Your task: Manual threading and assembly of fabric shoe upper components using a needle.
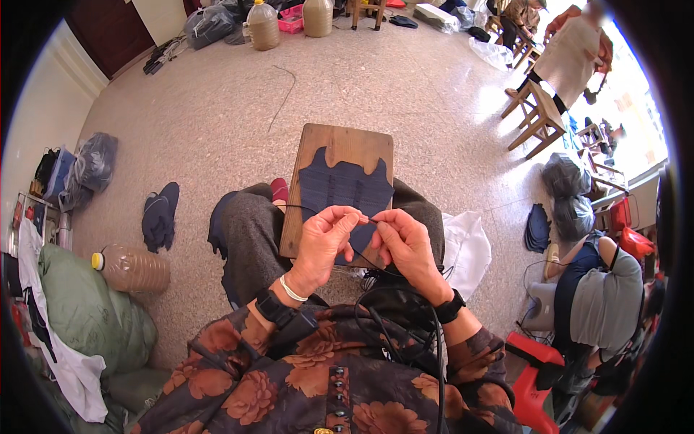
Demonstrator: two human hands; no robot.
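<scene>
Both my hands meet over a wooden board that rests across my lap. The fingertips of my left hand are pinched together on a thin dark cord. My right hand is closed in a pinch close beside it, on the same dark strand; the exact grip is too small to make out. Below the hands, a navy cloth piece with a notched far edge lies flat on the board. My fingers and the cord partly cover its near end.
Navy cloth pieces lie on the floor at left, near a capped plastic jug and a green bundle. White cloth is by my right knee. A wooden stool stands far right; a seated person is at right.
</scene>
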